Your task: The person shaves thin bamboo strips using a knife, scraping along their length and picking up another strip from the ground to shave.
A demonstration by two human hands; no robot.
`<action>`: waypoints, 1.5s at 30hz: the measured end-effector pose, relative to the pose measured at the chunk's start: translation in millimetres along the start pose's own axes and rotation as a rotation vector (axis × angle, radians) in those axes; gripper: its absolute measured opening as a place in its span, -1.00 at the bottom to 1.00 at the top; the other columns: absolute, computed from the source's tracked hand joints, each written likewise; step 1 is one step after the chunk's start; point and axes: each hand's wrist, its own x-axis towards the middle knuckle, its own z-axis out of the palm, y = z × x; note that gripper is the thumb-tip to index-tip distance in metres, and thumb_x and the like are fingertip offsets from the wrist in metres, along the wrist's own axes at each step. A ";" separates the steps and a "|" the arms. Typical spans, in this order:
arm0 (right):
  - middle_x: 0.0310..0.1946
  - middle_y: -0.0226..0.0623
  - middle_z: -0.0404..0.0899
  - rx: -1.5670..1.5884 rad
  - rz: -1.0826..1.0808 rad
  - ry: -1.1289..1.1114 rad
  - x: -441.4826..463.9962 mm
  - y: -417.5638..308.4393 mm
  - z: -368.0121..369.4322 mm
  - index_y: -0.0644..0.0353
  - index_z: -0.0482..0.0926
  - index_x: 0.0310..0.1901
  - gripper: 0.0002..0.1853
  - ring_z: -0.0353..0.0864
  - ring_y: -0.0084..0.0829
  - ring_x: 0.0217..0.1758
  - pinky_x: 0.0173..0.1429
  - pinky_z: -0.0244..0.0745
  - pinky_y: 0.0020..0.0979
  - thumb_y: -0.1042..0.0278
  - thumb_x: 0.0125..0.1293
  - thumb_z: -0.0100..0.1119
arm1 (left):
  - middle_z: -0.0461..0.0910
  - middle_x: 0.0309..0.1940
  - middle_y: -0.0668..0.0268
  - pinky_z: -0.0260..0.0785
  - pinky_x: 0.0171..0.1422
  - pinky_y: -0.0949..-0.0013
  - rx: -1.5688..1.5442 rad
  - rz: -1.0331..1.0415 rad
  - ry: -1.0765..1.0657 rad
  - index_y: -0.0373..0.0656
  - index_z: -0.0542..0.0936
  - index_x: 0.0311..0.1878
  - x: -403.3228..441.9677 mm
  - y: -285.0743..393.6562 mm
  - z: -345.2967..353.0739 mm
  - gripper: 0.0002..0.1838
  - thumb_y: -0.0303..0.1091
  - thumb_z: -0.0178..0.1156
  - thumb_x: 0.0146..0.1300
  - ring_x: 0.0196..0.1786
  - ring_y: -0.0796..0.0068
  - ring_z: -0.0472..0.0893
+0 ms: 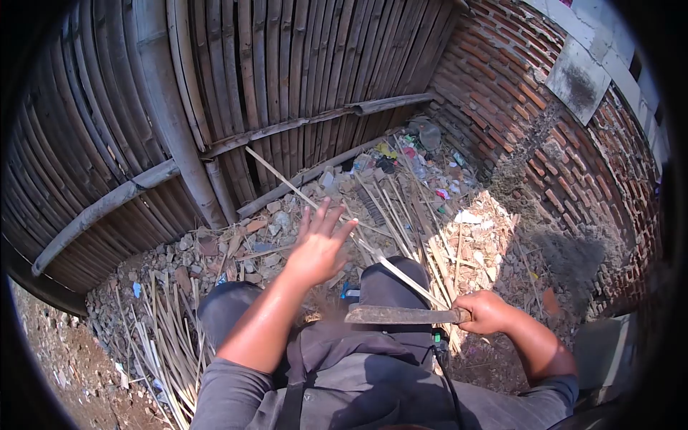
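Note:
My left hand (322, 240) is stretched forward with its fingers spread, over a long pale bamboo strip (276, 172). The strip runs on a slant from near the bamboo wall, behind my fingers, toward my right hand (484, 313). Whether my left fingers touch it, I cannot tell. Closed round a short wooden handle, my right hand holds a machete (401, 315), its broad dark blade pointing left across my lap. The strip's near end lies close to the handle; contact there is unclear.
Split bamboo strips (168, 337) lie in a pile at the left. More strips (401, 215) lie ahead on rubble and litter (337, 183). A bamboo wall (287, 72) stands in front, and a brick wall (559, 165) at the right.

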 end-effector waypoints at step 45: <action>-0.07 0.02 0.73 0.139 -0.139 0.449 318.9 -33.9 2.2 0.17 0.65 0.16 -0.47 0.71 0.12 0.10 0.20 0.64 -0.01 0.12 0.19 0.46 | 0.46 -0.64 0.18 0.31 -0.36 0.12 -0.294 -0.722 0.005 -0.27 0.58 -0.37 -15.6 -81.4 -14.1 -0.49 0.04 0.33 0.47 -0.55 0.27 0.40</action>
